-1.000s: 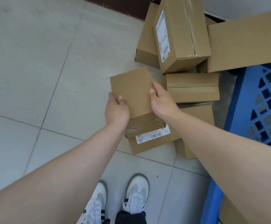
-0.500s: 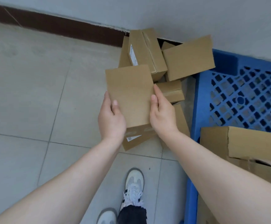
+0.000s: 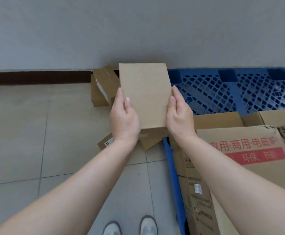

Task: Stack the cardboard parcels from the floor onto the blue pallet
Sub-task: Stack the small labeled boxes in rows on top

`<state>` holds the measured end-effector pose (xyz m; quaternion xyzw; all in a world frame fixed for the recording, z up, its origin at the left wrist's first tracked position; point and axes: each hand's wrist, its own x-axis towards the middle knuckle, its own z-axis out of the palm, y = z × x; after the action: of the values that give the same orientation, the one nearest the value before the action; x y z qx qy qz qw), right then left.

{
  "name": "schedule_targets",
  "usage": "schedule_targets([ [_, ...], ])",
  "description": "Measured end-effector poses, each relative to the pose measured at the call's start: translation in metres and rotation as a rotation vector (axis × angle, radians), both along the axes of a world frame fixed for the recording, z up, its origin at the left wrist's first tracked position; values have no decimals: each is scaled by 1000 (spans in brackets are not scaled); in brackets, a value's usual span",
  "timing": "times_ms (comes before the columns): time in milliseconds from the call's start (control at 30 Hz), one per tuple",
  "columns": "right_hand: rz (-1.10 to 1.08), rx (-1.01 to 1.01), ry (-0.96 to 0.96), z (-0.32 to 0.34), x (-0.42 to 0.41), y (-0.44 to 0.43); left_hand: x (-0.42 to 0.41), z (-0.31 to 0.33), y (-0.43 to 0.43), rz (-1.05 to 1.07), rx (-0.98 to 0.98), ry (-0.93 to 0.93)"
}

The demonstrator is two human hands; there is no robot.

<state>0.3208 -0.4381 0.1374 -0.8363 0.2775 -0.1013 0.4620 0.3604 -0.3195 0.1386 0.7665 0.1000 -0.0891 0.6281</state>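
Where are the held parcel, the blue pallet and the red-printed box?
held parcel (image 3: 145,95), head view, plain upper face.
blue pallet (image 3: 175,77), head view, far-left corner block.
red-printed box (image 3: 236,134), head view, top face.

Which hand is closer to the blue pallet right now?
Right. The right hand grips the right edge of the held parcel, beside the blue pallet; the left hand grips its left edge, over the floor.

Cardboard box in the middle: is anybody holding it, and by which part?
Yes. The cardboard box is held by its two side edges, near the lower end: the left hand grips the left edge, the right hand the right edge, thumbs on top.
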Motion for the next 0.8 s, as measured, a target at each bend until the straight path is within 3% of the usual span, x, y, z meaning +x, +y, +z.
schedule_targets([
  [467, -258, -12, -40, 69, -146, -138, -128, 71, -142, -224, -139, -3],
  [800, -394, -28, -139, 119, -256, -283, -227, 125, -289, -366, -221, -58],
])
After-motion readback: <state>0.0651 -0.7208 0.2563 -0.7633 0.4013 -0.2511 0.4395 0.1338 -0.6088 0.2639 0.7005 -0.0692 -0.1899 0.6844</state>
